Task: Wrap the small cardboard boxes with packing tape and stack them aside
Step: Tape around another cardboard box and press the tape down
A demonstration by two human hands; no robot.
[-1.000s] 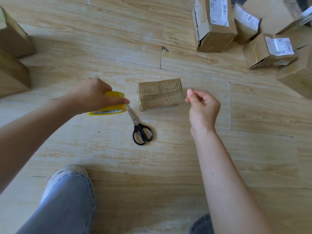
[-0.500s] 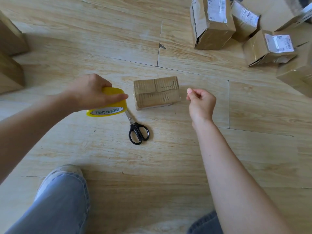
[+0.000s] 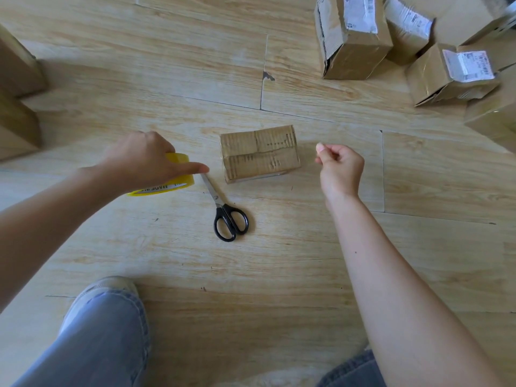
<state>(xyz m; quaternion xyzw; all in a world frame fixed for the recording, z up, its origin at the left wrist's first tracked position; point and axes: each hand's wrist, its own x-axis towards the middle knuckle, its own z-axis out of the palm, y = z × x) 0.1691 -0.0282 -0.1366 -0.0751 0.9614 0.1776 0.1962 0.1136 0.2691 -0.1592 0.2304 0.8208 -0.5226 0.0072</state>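
Gripping the yellow packing tape roll [image 3: 174,183], the left hand [image 3: 145,162] curled over it; the right hand [image 3: 343,167] pinched, whether on a strip I couldn't tell. At the roll's three o'clock lay the small cardboard box [image 3: 259,153]; any strip should cross it taut.

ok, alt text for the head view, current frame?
A person's left hand grips a yellow tape roll left of a small cardboard box on a wooden floor. The right hand is right of the box, fingertips pinched; whether it holds tape is unclear. Nearer the viewer lie black-handled scissors; more boxes sit top right.
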